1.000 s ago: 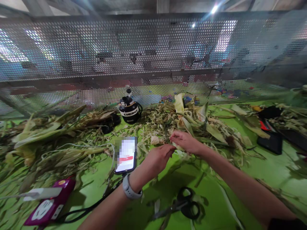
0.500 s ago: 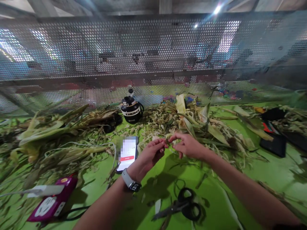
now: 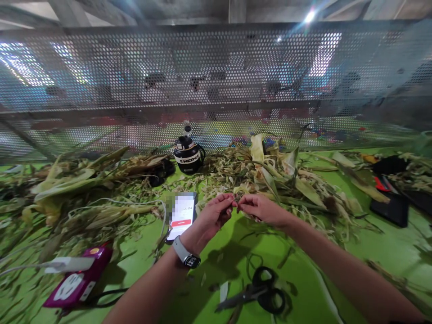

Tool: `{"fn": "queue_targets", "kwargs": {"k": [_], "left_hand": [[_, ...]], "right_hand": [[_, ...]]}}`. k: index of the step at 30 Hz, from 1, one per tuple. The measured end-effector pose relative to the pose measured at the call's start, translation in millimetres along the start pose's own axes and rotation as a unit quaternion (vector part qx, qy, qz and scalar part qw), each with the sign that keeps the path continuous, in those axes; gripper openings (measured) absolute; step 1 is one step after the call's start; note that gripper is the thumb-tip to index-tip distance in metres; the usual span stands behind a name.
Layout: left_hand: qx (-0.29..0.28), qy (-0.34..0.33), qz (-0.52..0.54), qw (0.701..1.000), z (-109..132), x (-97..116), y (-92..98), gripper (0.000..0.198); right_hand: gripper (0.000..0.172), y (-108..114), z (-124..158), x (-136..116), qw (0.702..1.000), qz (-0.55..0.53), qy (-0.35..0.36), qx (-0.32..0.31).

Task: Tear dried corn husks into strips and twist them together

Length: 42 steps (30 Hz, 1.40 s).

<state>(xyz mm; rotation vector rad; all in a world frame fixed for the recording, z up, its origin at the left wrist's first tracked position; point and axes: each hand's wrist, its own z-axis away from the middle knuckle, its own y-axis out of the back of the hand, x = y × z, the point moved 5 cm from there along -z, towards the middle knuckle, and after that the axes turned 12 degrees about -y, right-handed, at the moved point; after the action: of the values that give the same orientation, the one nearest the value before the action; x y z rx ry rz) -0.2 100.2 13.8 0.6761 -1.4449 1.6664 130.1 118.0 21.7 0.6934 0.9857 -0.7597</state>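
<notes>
Perforated metal screen (image 3: 216, 81), green table (image 3: 303, 279) and both plant heaps lie as they did a second ago; only the hands have moved. The right hand (image 3: 261, 209) has lifted off the husk heap (image 3: 290, 180); the left hand (image 3: 214, 216) has risen to meet it. Both now pinch a husk strip (image 3: 235, 204), fingertips nearly touching, just above the table at the heap's near edge. Judgement: picking is over, fine finger work on the strip is under way.

Screen: hole-punched, dull grey. Table: glossy, littered with scraps. Stalk heap (image 3: 77, 184) at left: long, dry, yellow-green, fibrous. Husk heap: papery, curled, pale. Jug (image 3: 189, 155): round, black. Phone (image 3: 182, 216): flat, screen lit. Scissors (image 3: 256, 294): black loops, lying untouched. Strip: thin, limp, too small to read further.
</notes>
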Motion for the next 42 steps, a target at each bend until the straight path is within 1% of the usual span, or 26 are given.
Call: {"fn": "queue_targets", "kwargs": {"k": [4, 5, 7, 8, 10, 11, 12, 14, 16, 18, 20, 22, 23, 24, 25, 27, 29, 31, 33, 34, 37, 39, 42], "left_hand": [[-0.01, -0.004, 0.006, 1.0, 0.8, 0.9, -1.5, 0.009], [-0.017, -0.005, 0.007, 1.0, 1.1, 1.0, -2.2, 0.01], [-0.033, -0.006, 0.013, 0.999, 1.5, 0.7, -3.3, 0.014], [-0.038, -0.005, 0.016, 0.999, 1.4, 0.3, -3.4, 0.015], [-0.038, -0.005, 0.017, 0.999, 0.2, -1.1, -1.8, 0.018], [-0.035, -0.007, 0.011, 0.999, -0.9, -1.8, -0.2, 0.02], [-0.031, -0.013, 0.001, 0.999, -2.3, -2.6, 1.6, 0.021], [-0.025, -0.037, -0.03, 0.999, -5.9, -3.7, 5.1, 0.025], [-0.03, -0.082, -0.08, 0.993, -9.5, -3.3, 6.9, 0.027], [-0.039, -0.142, -0.156, 0.977, -11.7, -1.0, 7.1, 0.023], [-0.042, -0.201, -0.246, 0.947, -11.4, 2.1, 6.1, 0.015], [-0.039, -0.25, -0.321, 0.913, -8.8, 5.3, 4.4, 0.011], [-0.038, -0.267, -0.346, 0.899, -7.1, 6.5, 3.3, 0.01], [-0.039, -0.275, -0.358, 0.891, -5.6, 7.0, 2.2, 0.009], [-0.042, -0.274, -0.358, 0.892, -4.5, 6.6, 1.4, 0.009], [-0.053, -0.241, -0.324, 0.913, -4.2, 3.5, 0.3, 0.01], [-0.071, -0.197, -0.281, 0.937, -5.0, -0.4, -0.8, 0.015], [-0.093, -0.168, -0.264, 0.945, -5.9, -2.7, -2.2, 0.019], [-0.117, -0.159, -0.277, 0.941, -6.3, -3.8, -3.9, 0.018], [-0.127, -0.158, -0.287, 0.936, -6.2, -4.1, -4.5, 0.018], [-0.132, -0.169, -0.317, 0.924, -4.6, -3.9, -4.6, 0.018], [-0.115, -0.194, -0.348, 0.91, -2.3, -1.7, -3.6, 0.014], [-0.08, -0.253, -0.403, 0.876, 3.1, 3.5, -3.3, 0.01]], "right_hand": [[0.023, 9.6, -1.1, 0.2, 0.994, -0.048, 0.003, 0.098], [0.024, 10.8, -0.3, 0.1, 0.992, -0.066, 0.0, 0.111], [0.028, 9.4, 1.5, -0.9, 0.99, -0.1, -0.006, 0.104], [0.032, 7.4, 2.2, -1.3, 0.99, -0.113, -0.01, 0.087], [0.036, 1.5, 2.0, -0.9, 0.991, -0.124, -0.022, 0.034], [0.034, -0.7, 1.1, 0.2, 0.993, -0.116, -0.028, 0.014], [0.03, -1.6, -0.3, 1.4, 0.995, -0.098, -0.029, 0.007], [0.021, 0.7, -3.7, 2.5, 0.999, -0.041, -0.001, 0.033], [0.022, 5.7, -5.3, 1.5, 0.994, 0.021, 0.049, 0.091], [0.023, 8.0, -3.4, -0.9, 0.982, 0.083, 0.093, 0.139], [0.024, 5.9, 1.6, -4.5, 0.967, 0.148, 0.122, 0.166], [0.024, 0.1, 7.7, -9.0, 0.954, 0.207, 0.141, 0.165], [0.024, -3.0, 10.5, -11.1, 0.949, 0.229, 0.148, 0.16], [0.025, -5.2, 12.7, -12.8, 0.946, 0.242, 0.153, 0.154], [0.025, -6.3, 14.0, -14.0, 0.944, 0.246, 0.156, 0.152], [0.025, -4.5, 13.8, -14.3, 0.948, 0.23, 0.154, 0.155], [0.024, 0.7, 9.6, -11.1, 0.962, 0.181, 0.136, 0.15], [0.023, 6.2, 4.3, -6.6, 0.976, 0.125, 0.114, 0.136], [0.023, 9.8, 1.1, -4.0, 0.981, 0.097, 0.103, 0.13], [0.023, 10.5, 0.9, -4.1, 0.98, 0.102, 0.105, 0.132], [0.024, 7.8, 4.5, -7.3, 0.967, 0.17, 0.125, 0.146], [0.025, 2.2, 8.6, -10.5, 0.95, 0.233, 0.147, 0.149], [0.026, -9.4, 15.6, -16.4, 0.911, 0.324, 0.215, 0.139]]}}
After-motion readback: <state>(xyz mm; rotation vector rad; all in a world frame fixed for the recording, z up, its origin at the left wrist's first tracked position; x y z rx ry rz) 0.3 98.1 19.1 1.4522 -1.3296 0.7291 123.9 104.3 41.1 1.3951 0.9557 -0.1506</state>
